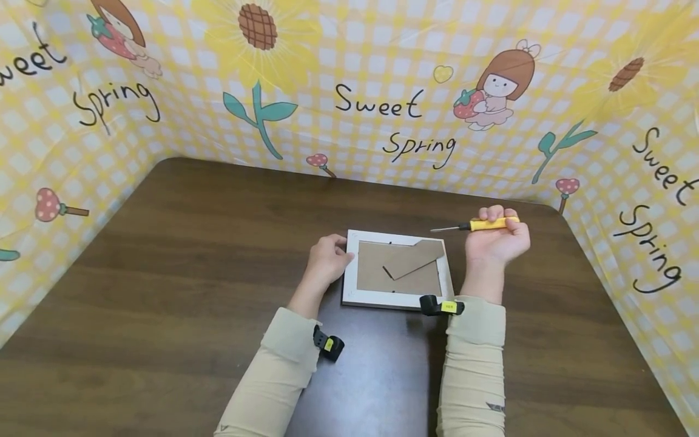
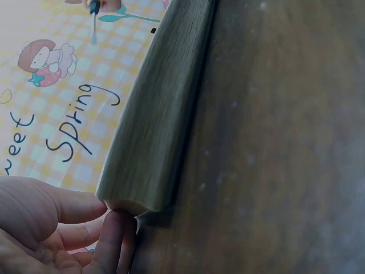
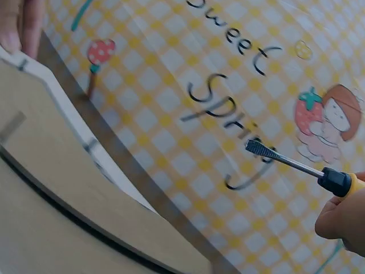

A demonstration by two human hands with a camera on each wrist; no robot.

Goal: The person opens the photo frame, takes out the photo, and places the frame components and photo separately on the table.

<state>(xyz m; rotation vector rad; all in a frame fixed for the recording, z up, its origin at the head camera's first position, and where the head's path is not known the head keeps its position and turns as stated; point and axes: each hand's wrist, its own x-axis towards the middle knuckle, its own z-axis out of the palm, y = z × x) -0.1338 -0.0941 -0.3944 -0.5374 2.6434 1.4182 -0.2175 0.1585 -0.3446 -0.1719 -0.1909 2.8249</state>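
A white picture frame [image 1: 401, 298] lies back side up on the table, its brown backboard [image 1: 374, 258] and angled stand flap [image 1: 420, 258] showing. Small dark tabs sit along the inner edge. My left hand [image 1: 327, 260] pinches the frame's left side; in the left wrist view, thumb and fingers meet at one end of the wood-grained side [image 2: 154, 114]. To the right of the frame and raised above the table, my right hand [image 1: 498, 237] grips a screwdriver [image 1: 488, 224] by its yellow handle. Its flat metal tip [image 3: 259, 148] points left, apart from the frame.
The dark brown wooden table [image 1: 191, 255] has rounded back corners. A yellow checked cloth [image 1: 377, 54] with printed flowers and lettering stands behind it and along both sides. Each sleeve cuff carries a small black wrist camera, such as the left one [image 1: 329, 345].
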